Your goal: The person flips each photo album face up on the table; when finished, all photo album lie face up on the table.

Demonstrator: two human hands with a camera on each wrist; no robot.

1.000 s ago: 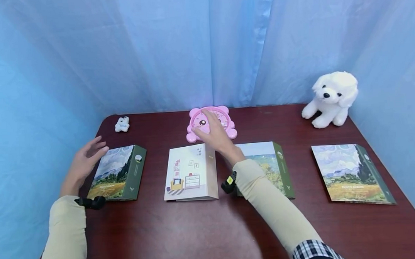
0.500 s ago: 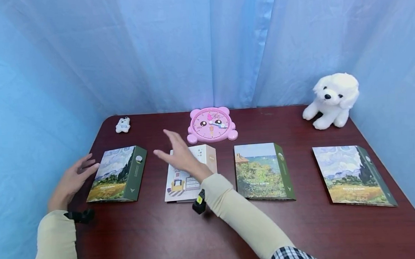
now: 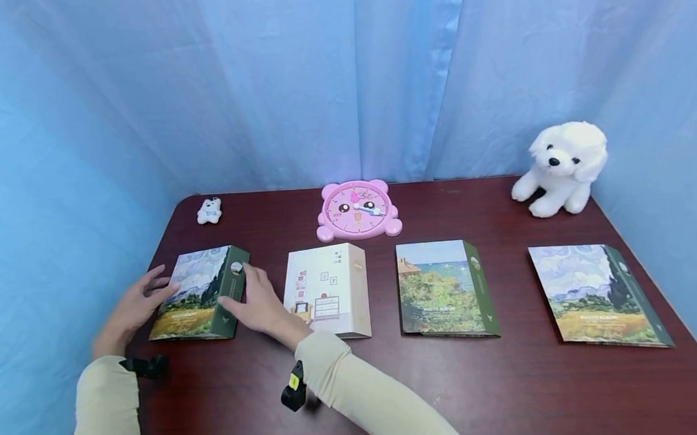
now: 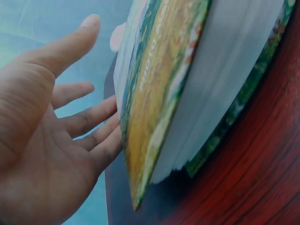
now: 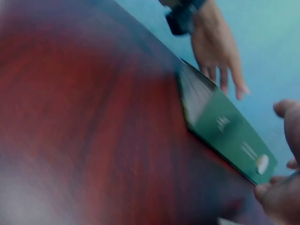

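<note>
A photo album (image 3: 183,315) with a landscape painting on its cover and a green spine (image 5: 229,131) lies at the left of the table. My left hand (image 3: 133,311) is at its left edge. In the left wrist view, the fingertips of that hand reach the edge of the album (image 4: 154,93) while the thumb stands away from the cover; whether they touch cannot be told. My right hand (image 3: 265,305) is beside the spine, fingers extended and thumb apart. In the right wrist view, the right fingertips (image 5: 262,192) are close to the spine's far end.
A white album (image 3: 328,290), a garden-scene album (image 3: 439,291) and another landscape album (image 3: 591,291) lie to the right on the dark table (image 3: 426,396). Behind them are a pink clock (image 3: 356,210), a plush dog (image 3: 565,169) and a small white bear toy (image 3: 209,211).
My right hand has swept left and nearer, from over the clock, across the white album, to the left album's spine. My left hand has stayed around the left album's edge, dipping lower.
</note>
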